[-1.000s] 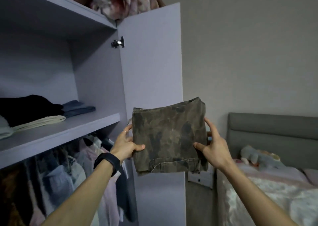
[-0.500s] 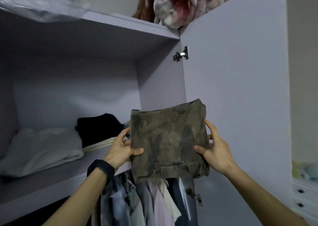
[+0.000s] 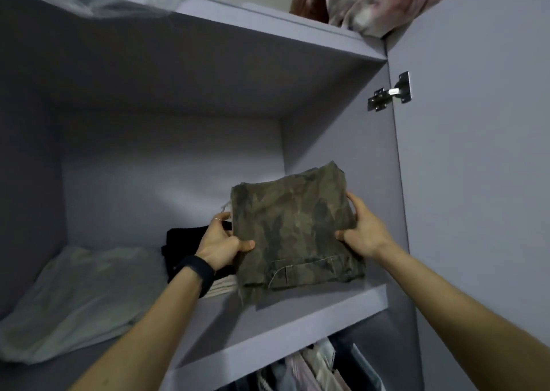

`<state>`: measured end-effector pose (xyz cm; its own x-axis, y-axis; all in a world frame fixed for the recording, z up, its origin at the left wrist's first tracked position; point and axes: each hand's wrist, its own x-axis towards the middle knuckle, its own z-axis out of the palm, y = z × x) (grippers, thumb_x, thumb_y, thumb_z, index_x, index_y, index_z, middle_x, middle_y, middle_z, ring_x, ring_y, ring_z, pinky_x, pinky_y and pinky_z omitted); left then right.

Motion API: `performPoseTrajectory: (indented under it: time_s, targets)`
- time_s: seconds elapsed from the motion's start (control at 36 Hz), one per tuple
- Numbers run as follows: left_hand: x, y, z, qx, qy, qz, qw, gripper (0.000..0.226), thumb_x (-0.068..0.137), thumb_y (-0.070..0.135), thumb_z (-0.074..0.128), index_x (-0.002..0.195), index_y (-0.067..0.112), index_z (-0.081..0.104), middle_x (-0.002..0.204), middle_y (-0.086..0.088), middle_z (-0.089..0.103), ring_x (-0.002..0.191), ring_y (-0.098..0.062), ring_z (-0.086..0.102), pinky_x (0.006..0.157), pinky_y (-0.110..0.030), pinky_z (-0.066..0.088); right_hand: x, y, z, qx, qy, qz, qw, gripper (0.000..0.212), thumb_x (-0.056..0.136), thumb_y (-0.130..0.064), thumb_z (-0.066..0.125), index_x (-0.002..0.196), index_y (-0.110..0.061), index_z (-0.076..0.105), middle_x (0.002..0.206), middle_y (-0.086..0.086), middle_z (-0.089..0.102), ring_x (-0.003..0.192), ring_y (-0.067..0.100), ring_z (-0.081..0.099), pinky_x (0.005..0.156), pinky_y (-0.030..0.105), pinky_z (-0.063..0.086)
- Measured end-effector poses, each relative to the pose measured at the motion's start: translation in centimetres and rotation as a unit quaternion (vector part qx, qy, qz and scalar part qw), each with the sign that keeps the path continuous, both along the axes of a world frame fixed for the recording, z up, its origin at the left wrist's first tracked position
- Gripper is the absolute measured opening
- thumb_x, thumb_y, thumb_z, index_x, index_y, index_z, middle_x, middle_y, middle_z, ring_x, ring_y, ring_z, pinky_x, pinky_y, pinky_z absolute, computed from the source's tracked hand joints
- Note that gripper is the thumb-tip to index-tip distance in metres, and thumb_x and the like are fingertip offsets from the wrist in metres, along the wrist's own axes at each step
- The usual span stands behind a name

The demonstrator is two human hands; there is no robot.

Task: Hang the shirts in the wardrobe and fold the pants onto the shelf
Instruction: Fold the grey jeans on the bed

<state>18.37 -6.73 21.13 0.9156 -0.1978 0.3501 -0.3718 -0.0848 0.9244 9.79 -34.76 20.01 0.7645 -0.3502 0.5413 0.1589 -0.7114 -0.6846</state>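
A folded pair of olive camouflage cotton pants (image 3: 293, 232) is held tilted over the pale lilac wardrobe shelf (image 3: 297, 316); whether its lower edge touches the board is unclear. The left hand (image 3: 221, 246), with a black wristband (image 3: 198, 271), grips the left edge, thumb on top. The right hand (image 3: 364, 231) grips the right edge. Just left lies a folded black garment (image 3: 181, 241), then a pale grey-green folded cloth (image 3: 80, 295). Hanging clothes (image 3: 309, 367) show below.

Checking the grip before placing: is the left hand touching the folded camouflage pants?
Touching. The head view shows the left hand gripping the camouflage pants, thumb on the fabric.
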Motion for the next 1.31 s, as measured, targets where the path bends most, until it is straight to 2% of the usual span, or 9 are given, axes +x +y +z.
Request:
performPoseTrajectory:
  time_s: [0.11, 0.36, 0.58, 0.69, 0.81, 0.92, 1.06, 1.22, 1.31]
  targets:
    - [5.4, -2.7, 1.1, 0.030, -0.010, 0.024, 0.999, 0.087, 0.084, -0.001, 0.075, 0.143, 0.025, 0.018, 0.115, -0.016, 0.064, 0.106, -0.034, 0.063, 0.096, -0.054, 0.053, 4.3, -0.5, 3.5, -0.071, 0.039, -0.047, 0.996, 0.088, 0.090, -0.016, 0.060, 0.159, -0.036, 0.010, 0.138, 0.014, 0.057, 0.121, 0.039, 0.056, 0.102, 0.049, 0.048]
    - [14.4, -9.1, 0.9, 0.115, 0.019, 0.087, 0.989, 0.076, 0.082, 0.002, 0.071, 0.136, 0.021, 0.021, 0.110, -0.011, 0.057, 0.097, -0.032, 0.059, 0.084, -0.041, 0.056, 14.7, -3.9, 5.2, -0.137, 0.148, -0.078, 0.976, 0.085, 0.095, -0.020, 0.051, 0.161, -0.036, 0.000, 0.140, 0.017, 0.052, 0.123, 0.037, 0.055, 0.104, 0.049, 0.049]
    - [21.2, -11.9, -0.7, 0.163, 0.086, 0.120, 0.976, 0.081, 0.087, 0.010, 0.073, 0.145, 0.008, 0.017, 0.130, -0.016, 0.046, 0.100, -0.030, 0.053, 0.089, -0.042, 0.052, 23.6, -6.2, 3.5, -0.211, 0.201, -0.037, 0.956, 0.067, 0.097, -0.025, 0.055, 0.156, -0.024, 0.025, 0.138, 0.015, 0.055, 0.122, 0.033, 0.057, 0.101, 0.038, 0.049]
    - [23.4, -12.7, -0.6, 0.225, 0.129, 0.151, 0.954, 0.074, 0.098, 0.008, 0.058, 0.154, -0.003, 0.010, 0.152, -0.024, 0.034, 0.134, -0.040, 0.044, 0.105, -0.043, 0.044, 27.3, -6.5, 2.9, -0.247, 0.207, -0.041, 0.946, 0.046, 0.098, -0.024, 0.055, 0.143, -0.015, 0.048, 0.135, 0.013, 0.058, 0.119, 0.031, 0.059, 0.098, 0.034, 0.049]
    - [24.6, -12.9, -0.3, 0.300, 0.124, 0.171, 0.930, 0.047, 0.101, 0.009, 0.047, 0.144, -0.009, 0.038, 0.143, -0.023, 0.049, 0.131, -0.037, 0.050, 0.104, -0.037, 0.044, 30.2, -6.2, 2.4, -0.253, 0.215, -0.027, 0.943, 0.041, 0.099, -0.024, 0.056, 0.138, -0.011, 0.053, 0.136, 0.013, 0.058, 0.121, 0.029, 0.059, 0.098, 0.032, 0.048]
    - [25.7, -12.7, -0.6, 0.350, 0.105, 0.183, 0.913, 0.036, 0.101, 0.007, 0.043, 0.134, -0.008, 0.047, 0.128, -0.020, 0.057, 0.125, -0.035, 0.055, 0.078, -0.029, 0.048, 32.4, -6.2, 1.3, -0.253, 0.219, -0.019, 0.942, 0.036, 0.100, -0.022, 0.056, 0.133, -0.008, 0.055, 0.135, 0.014, 0.058, 0.120, 0.028, 0.059, 0.096, 0.030, 0.048]
    - [26.4, -12.0, -1.2, 0.382, 0.082, 0.218, 0.894, 0.044, 0.096, 0.013, 0.055, 0.137, -0.001, 0.046, 0.133, -0.020, 0.055, 0.120, -0.035, 0.056, 0.094, -0.037, 0.051, 33.5, -6.0, -0.3, -0.322, 0.219, -0.015, 0.921, 0.029, 0.102, -0.016, 0.053, 0.128, -0.004, 0.059, 0.132, 0.017, 0.059, 0.117, 0.030, 0.060, 0.095, 0.033, 0.049]
    - [25.1, -12.5, -1.7, 0.579, -0.009, 0.272, 0.769, 0.055, 0.092, 0.043, 0.065, 0.136, 0.013, 0.052, 0.136, -0.013, 0.056, 0.120, -0.031, 0.058, 0.095, -0.036, 0.051, 32.5, -4.7, -1.8, -0.516, 0.142, -0.078, 0.841, 0.030, 0.094, -0.012, 0.063, 0.124, -0.007, 0.064, 0.138, 0.017, 0.048, 0.128, 0.036, 0.043, 0.102, 0.044, 0.042]
    - [24.5, -14.8, -0.6, 0.619, -0.092, 0.306, 0.717, 0.042, 0.097, 0.040, 0.053, 0.132, 0.018, 0.055, 0.137, -0.010, 0.047, 0.125, -0.031, 0.047, 0.090, -0.039, 0.046, 32.8, -4.6, -1.6, -0.479, 0.083, -0.045, 0.873, 0.032, 0.095, -0.019, 0.059, 0.126, -0.010, 0.062, 0.136, 0.015, 0.050, 0.122, 0.032, 0.046, 0.097, 0.041, 0.044]
